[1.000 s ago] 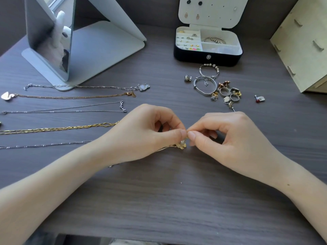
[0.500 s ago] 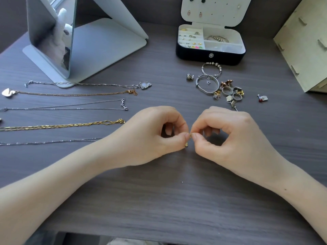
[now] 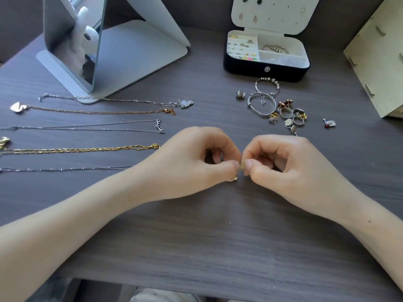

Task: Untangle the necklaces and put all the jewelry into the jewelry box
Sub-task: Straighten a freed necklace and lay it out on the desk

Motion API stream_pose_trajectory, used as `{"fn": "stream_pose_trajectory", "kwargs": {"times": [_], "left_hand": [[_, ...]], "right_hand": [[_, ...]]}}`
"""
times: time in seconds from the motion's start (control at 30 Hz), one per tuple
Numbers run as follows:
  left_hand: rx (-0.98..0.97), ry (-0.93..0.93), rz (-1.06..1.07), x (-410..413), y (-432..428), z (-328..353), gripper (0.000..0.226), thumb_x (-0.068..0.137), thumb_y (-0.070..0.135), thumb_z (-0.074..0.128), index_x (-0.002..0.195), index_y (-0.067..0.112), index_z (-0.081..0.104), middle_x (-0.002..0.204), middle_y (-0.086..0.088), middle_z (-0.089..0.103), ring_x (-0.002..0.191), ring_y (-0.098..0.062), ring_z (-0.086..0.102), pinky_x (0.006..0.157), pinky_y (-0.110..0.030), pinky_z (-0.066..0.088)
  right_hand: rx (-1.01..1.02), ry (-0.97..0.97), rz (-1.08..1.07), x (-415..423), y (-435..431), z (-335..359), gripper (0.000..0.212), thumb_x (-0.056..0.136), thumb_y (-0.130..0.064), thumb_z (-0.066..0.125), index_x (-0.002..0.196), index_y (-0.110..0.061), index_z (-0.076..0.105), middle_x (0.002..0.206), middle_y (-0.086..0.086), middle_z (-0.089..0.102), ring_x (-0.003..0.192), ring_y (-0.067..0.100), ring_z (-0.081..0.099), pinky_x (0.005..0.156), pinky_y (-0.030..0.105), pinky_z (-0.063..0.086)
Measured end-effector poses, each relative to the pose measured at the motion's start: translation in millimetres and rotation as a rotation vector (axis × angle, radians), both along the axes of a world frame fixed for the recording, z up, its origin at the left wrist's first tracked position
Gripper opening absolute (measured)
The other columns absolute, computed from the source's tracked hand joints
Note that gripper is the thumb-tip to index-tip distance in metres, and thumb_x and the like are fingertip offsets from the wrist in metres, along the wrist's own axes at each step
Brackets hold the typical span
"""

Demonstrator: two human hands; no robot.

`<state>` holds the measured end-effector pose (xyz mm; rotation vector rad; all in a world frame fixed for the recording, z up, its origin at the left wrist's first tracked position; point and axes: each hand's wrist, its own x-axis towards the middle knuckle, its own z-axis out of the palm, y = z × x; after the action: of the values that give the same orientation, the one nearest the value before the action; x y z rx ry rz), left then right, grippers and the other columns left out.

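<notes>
Head view: hands pinch small gold piece.

Soft, even daylight fills the scene, brightest around the mirror, where a pale strip shows at the top of the glass. To the mirror's right the jewelry box lid is nearly washed out. Nearer than the mirror, the left hand and right hand lay faint, soft-edged shadows on the worktop. The gold charm they pinch is a blur. The worktop's near edge bows with lens distortion.
</notes>
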<state>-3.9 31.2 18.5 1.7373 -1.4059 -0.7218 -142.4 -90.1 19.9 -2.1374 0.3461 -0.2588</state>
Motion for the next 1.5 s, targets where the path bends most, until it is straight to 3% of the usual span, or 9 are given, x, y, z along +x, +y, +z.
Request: {"fn": "stream_pose_trajectory", "kwargs": {"times": [0.2, 0.37, 0.53, 0.73, 0.9, 1.0, 1.13, 1.33, 1.5], "left_hand": [[-0.055, -0.023, 0.025, 1.7, 0.8, -2.6, 0.006, 0.069, 0.034, 0.066, 0.069, 0.028, 0.07, 0.068, 0.009, 0.062, 0.067, -0.008, 0.054, 0.06, -0.016, 0.037], [-0.156, -0.235, 0.017, -0.9, 1.4, -6.9, 0.008, 0.072, 0.022, 0.066, 0.072, 0.018, 0.073, 0.068, 0.007, 0.061, 0.066, -0.01, 0.053, 0.06, -0.014, 0.038], [-0.197, -0.301, 0.019, -1.4, 1.7, -8.1, 0.005, 0.071, 0.016, 0.068, 0.069, 0.015, 0.073, 0.067, 0.006, 0.06, 0.063, -0.011, 0.053, 0.059, -0.024, 0.043], [-0.252, -0.444, -0.005, -1.0, 0.9, -7.3, 0.004, 0.071, 0.016, 0.067, 0.068, 0.015, 0.071, 0.07, 0.005, 0.06, 0.067, -0.008, 0.048, 0.063, -0.017, 0.038], [-0.183, -0.264, 0.043, -0.9, 1.3, -5.7, 0.01, 0.067, 0.028, 0.062, 0.064, 0.019, 0.067, 0.067, 0.006, 0.057, 0.064, -0.01, 0.052, 0.06, -0.024, 0.042], [-0.098, -0.001, 0.103, 1.1, -0.2, -3.7, 0.005, 0.063, 0.027, 0.067, 0.059, 0.023, 0.067, 0.064, 0.005, 0.059, 0.057, -0.007, 0.048, 0.057, -0.025, 0.039], [0.011, 0.28, 0.179, 5.1, 0.6, -1.0, 0.006, 0.063, 0.026, 0.067, 0.065, 0.022, 0.071, 0.057, 0.005, 0.063, 0.054, -0.008, 0.052, 0.056, -0.022, 0.04], [0.038, 0.317, 0.191, 3.4, 1.8, 2.2, 0.008, 0.069, 0.022, 0.076, 0.063, 0.023, 0.071, 0.057, 0.004, 0.065, 0.054, -0.008, 0.054, 0.058, -0.022, 0.043], [0.023, 0.279, 0.187, 2.8, 1.9, 0.9, 0.007, 0.065, 0.032, 0.067, 0.066, 0.027, 0.072, 0.061, 0.003, 0.067, 0.055, -0.008, 0.055, 0.059, -0.028, 0.045]], "right_hand": [[-0.151, -0.012, 0.019, -0.7, -0.1, 0.6, 0.01, 0.075, -0.028, 0.058, 0.066, -0.026, 0.06, 0.061, -0.011, 0.054, 0.059, 0.004, 0.047, 0.056, 0.01, 0.035], [-0.387, -0.065, 0.038, -0.2, -0.2, -0.4, 0.017, 0.074, -0.033, 0.05, 0.068, -0.022, 0.061, 0.059, -0.018, 0.046, 0.063, 0.004, 0.046, 0.059, 0.007, 0.034], [-0.607, -0.105, 0.103, 1.8, -1.2, -0.9, 0.018, 0.076, -0.027, 0.05, 0.07, -0.013, 0.061, 0.065, -0.023, 0.035, 0.066, 0.005, 0.037, 0.064, 0.011, 0.032], [-0.768, -0.163, 0.126, 6.0, -0.5, -3.9, 0.018, 0.075, -0.018, 0.048, 0.068, -0.006, 0.059, 0.064, -0.002, 0.051, 0.066, 0.01, 0.035, 0.061, 0.022, 0.031], [-0.896, -0.188, 0.134, 8.9, 2.2, -4.5, 0.007, 0.073, -0.007, 0.055, 0.067, -0.002, 0.058, 0.066, 0.007, 0.055, 0.064, 0.025, 0.046, 0.061, 0.03, 0.036], [-0.82, -0.2, 0.114, 8.6, 1.4, -3.1, 0.009, 0.076, -0.009, 0.056, 0.069, -0.003, 0.06, 0.067, 0.004, 0.056, 0.066, 0.021, 0.045, 0.063, 0.027, 0.037], [-0.456, -0.16, 0.037, 4.8, -4.1, -0.2, 0.016, 0.082, -0.021, 0.053, 0.08, -0.012, 0.066, 0.071, -0.016, 0.052, 0.069, 0.001, 0.046, 0.068, 0.011, 0.035], [-0.281, -0.119, 0.003, 4.1, -4.8, -3.0, 0.02, 0.085, -0.027, 0.052, 0.089, -0.02, 0.07, 0.074, -0.005, 0.063, 0.07, 0.015, 0.054, 0.065, 0.022, 0.042], [-0.301, -0.154, -0.003, 3.9, -1.1, -4.5, 0.025, 0.085, -0.032, 0.053, 0.085, -0.017, 0.073, 0.068, -0.009, 0.063, 0.065, 0.006, 0.053, 0.061, 0.015, 0.039]]}}
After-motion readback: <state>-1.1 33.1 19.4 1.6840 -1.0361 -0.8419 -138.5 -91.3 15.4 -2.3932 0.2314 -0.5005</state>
